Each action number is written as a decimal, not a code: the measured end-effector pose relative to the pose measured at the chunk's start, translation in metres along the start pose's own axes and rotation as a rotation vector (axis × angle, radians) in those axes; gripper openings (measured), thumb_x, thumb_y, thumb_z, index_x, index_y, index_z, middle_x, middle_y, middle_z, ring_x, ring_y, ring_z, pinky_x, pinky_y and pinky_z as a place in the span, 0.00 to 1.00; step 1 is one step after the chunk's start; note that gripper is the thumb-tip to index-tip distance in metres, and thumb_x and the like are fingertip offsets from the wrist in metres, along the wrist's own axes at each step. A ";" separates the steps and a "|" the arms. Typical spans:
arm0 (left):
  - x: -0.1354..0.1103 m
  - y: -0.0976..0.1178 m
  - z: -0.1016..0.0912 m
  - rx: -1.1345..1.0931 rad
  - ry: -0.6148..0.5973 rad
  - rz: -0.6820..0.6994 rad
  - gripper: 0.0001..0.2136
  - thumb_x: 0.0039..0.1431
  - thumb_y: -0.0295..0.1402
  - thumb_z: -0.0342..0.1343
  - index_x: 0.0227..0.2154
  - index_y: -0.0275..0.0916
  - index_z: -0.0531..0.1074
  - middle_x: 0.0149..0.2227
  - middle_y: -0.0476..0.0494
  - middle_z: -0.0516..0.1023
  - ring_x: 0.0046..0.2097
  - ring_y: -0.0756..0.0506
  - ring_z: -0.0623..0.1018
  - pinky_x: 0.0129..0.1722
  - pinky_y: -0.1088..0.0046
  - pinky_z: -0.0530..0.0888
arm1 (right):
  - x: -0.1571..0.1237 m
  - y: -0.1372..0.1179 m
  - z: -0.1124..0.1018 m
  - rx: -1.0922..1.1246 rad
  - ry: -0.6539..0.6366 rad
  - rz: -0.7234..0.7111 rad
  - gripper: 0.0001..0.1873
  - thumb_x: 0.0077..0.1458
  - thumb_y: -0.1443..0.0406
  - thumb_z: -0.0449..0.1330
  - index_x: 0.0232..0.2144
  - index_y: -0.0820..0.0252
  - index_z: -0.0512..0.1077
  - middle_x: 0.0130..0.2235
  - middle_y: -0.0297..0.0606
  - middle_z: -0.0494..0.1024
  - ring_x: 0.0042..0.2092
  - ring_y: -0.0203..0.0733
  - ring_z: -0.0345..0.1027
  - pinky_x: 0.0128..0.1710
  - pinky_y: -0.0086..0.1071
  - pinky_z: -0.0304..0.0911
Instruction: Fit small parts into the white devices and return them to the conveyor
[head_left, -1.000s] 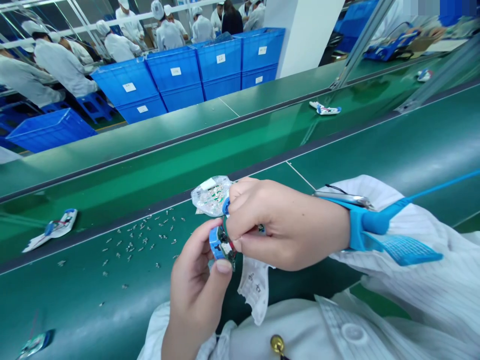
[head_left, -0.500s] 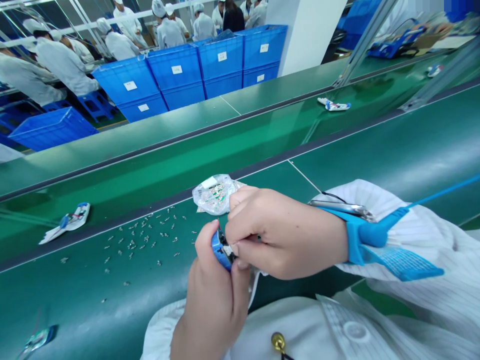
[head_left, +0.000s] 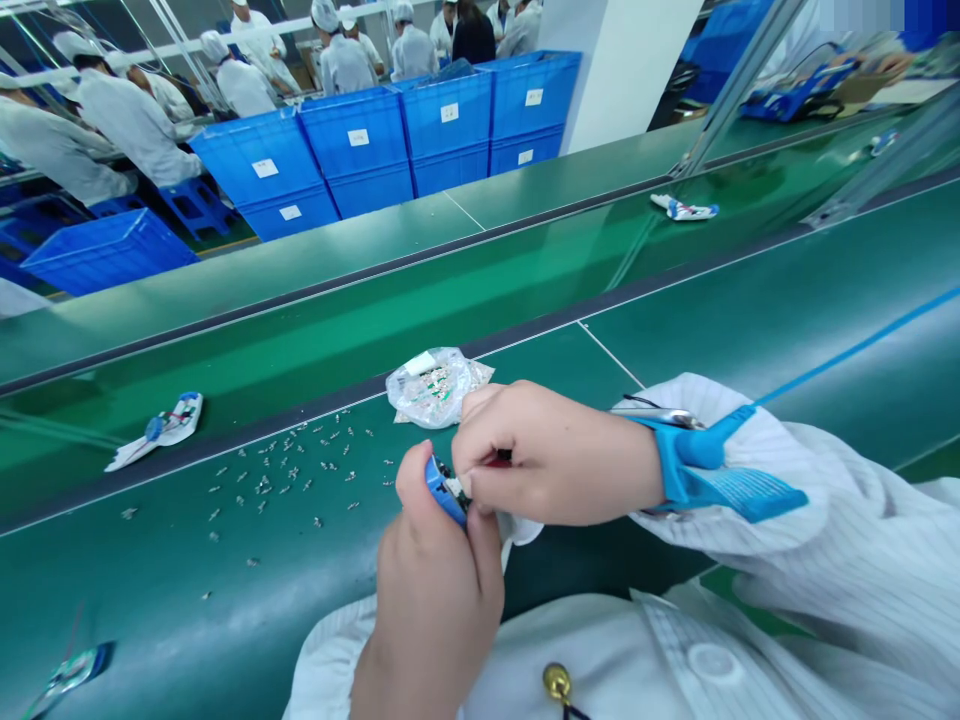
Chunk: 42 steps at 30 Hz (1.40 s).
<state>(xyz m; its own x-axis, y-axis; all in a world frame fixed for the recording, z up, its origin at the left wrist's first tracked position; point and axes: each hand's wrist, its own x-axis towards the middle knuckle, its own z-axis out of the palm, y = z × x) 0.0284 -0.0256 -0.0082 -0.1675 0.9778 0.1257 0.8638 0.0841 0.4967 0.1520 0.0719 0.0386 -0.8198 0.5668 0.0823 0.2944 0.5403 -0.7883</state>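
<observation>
The green surface (head_left: 720,320) was strewn with small metal parts (head_left: 264,485), beside which a clear plastic bag (head_left: 420,398) was laid. Near the bag, a blue-cased component (head_left: 442,491) was pinched between the fingers of the left hand (head_left: 439,580); it was also touched by the right hand (head_left: 559,460), whose fingers were curled together, anything gripped there being hidden.

white striped sleeve (head_left: 840,520), blue wrist strap (head_left: 697,468), blue cord (head_left: 862,346), round button (head_left: 715,662)
</observation>
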 end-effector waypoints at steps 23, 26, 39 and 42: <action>0.002 -0.003 0.014 0.391 0.196 0.026 0.21 0.60 0.30 0.46 0.53 0.30 0.51 0.27 0.41 0.76 0.21 0.40 0.76 0.20 0.70 0.64 | -0.012 -0.009 0.045 0.114 0.399 0.279 0.15 0.50 0.77 0.53 0.15 0.62 0.66 0.18 0.29 0.66 0.30 0.34 0.59 0.36 0.28 0.54; 0.000 -0.003 0.016 0.387 0.211 0.031 0.20 0.59 0.29 0.45 0.53 0.29 0.51 0.28 0.39 0.76 0.21 0.40 0.76 0.20 0.69 0.65 | -0.013 -0.009 0.046 0.104 0.390 0.268 0.14 0.50 0.76 0.53 0.16 0.62 0.66 0.19 0.30 0.66 0.31 0.35 0.59 0.37 0.29 0.55; 0.014 -0.005 -0.005 0.025 -0.262 -0.006 0.28 0.60 0.35 0.46 0.61 0.34 0.46 0.36 0.40 0.78 0.30 0.41 0.79 0.24 0.70 0.68 | -0.010 0.026 0.019 0.141 0.264 0.401 0.11 0.48 0.73 0.55 0.25 0.62 0.78 0.27 0.34 0.78 0.31 0.36 0.69 0.33 0.27 0.62; 0.019 -0.012 -0.012 -0.030 -0.258 -0.066 0.28 0.58 0.36 0.48 0.61 0.35 0.50 0.38 0.45 0.78 0.27 0.46 0.77 0.26 0.70 0.71 | 0.005 0.058 -0.023 0.045 0.387 0.507 0.09 0.47 0.71 0.58 0.27 0.64 0.79 0.23 0.34 0.77 0.25 0.35 0.68 0.25 0.26 0.60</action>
<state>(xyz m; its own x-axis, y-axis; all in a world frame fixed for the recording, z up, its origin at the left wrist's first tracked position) 0.0095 -0.0098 -0.0016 -0.0934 0.9872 -0.1292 0.8398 0.1478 0.5225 0.1761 0.1205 0.0068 -0.3448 0.9334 -0.0996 0.5708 0.1242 -0.8117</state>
